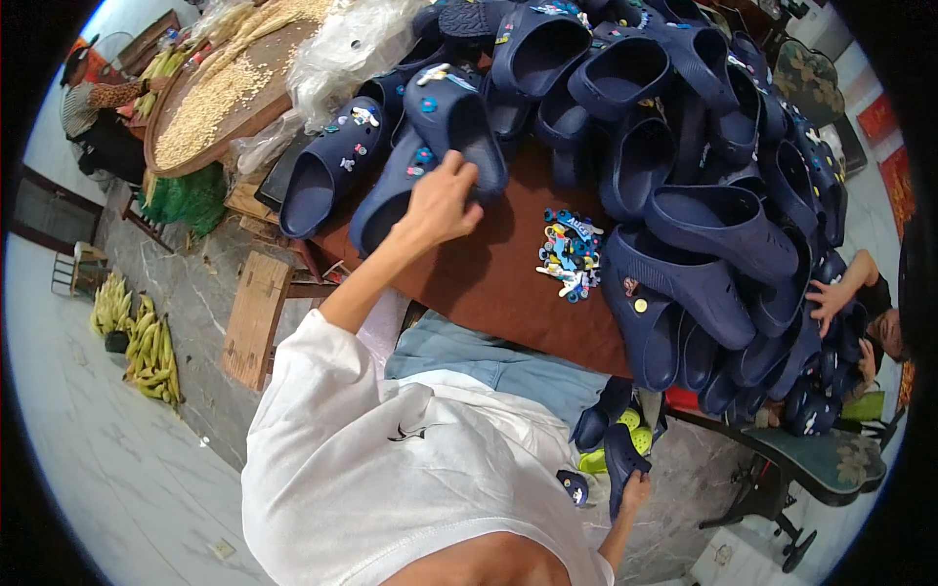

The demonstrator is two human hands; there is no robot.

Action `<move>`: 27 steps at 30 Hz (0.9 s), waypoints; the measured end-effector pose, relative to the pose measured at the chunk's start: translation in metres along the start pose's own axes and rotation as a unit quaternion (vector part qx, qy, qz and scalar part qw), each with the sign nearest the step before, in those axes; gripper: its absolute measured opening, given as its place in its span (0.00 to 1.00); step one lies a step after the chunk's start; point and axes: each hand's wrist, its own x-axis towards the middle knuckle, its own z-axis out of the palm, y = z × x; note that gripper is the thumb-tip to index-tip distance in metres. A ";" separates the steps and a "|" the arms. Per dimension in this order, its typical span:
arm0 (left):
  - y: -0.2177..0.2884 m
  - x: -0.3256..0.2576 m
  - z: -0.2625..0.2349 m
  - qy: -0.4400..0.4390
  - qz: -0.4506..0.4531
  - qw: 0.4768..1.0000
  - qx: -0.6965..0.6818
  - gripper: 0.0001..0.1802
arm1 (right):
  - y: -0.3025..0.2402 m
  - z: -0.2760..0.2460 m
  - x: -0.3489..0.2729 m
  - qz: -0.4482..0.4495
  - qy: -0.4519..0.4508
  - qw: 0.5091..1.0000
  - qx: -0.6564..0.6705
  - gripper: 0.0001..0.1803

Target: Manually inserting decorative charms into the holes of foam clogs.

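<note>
My left hand (pixel 446 201) is over the brown table, its fingers bent and apart. It rests at the edge of a navy clog (pixel 389 190), beside another charm-decorated navy clog (pixel 452 112) that leans on the row behind. No object shows within its grasp, and the fingertips are partly hidden. Low at my right side, my right hand (pixel 635 490) grips a navy clog (pixel 623 459) by one end, below the table edge. A small heap of colourful shoe charms (pixel 571 256) lies on the brown tabletop (pixel 489 278), to the right of my left hand.
Navy clogs (pixel 718 259) pile up along the table's back and right side. At the far right, another person's hand (pixel 832 298) touches the pile. Lime-green clogs (pixel 635 430) sit below, a wooden stool (pixel 256 317) stands left, and a round tray of kernels (pixel 220 107) lies back left.
</note>
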 end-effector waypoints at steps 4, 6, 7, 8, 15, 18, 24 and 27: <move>-0.030 -0.017 -0.034 0.026 -0.018 0.999 0.044 0.32 | -0.051 -0.072 -0.031 -0.040 -0.027 0.998 0.051 0.30; -0.042 -0.020 -0.036 0.079 -0.022 0.996 0.020 0.36 | -0.082 -0.103 -0.052 -0.063 -0.013 0.996 0.066 0.28; -0.046 -0.020 -0.033 0.096 -0.037 0.995 -0.018 0.36 | -0.099 -0.120 -0.064 -0.089 -0.001 0.993 0.083 0.27; -0.050 -0.020 -0.032 0.095 -0.036 0.995 -0.021 0.36 | -0.123 -0.143 -0.079 -0.087 0.001 0.993 0.082 0.27; -0.046 -0.016 -0.035 0.131 -0.040 0.990 -0.012 0.26 | -0.252 -0.219 -0.161 -0.224 -0.185 0.904 0.313 0.20; -0.050 -0.020 -0.047 0.162 -0.036 0.986 0.008 0.25 | -0.311 -0.205 -0.162 -0.289 -0.247 0.836 0.397 0.20; -0.068 -0.032 -0.069 0.074 -0.008 0.997 0.012 0.22 | -0.437 -0.138 -0.177 -0.344 -0.389 0.694 0.499 0.19; -0.078 -0.045 -0.089 0.071 -0.017 0.997 0.025 0.24 | -0.480 -0.105 -0.188 -0.333 -0.422 0.679 0.499 0.16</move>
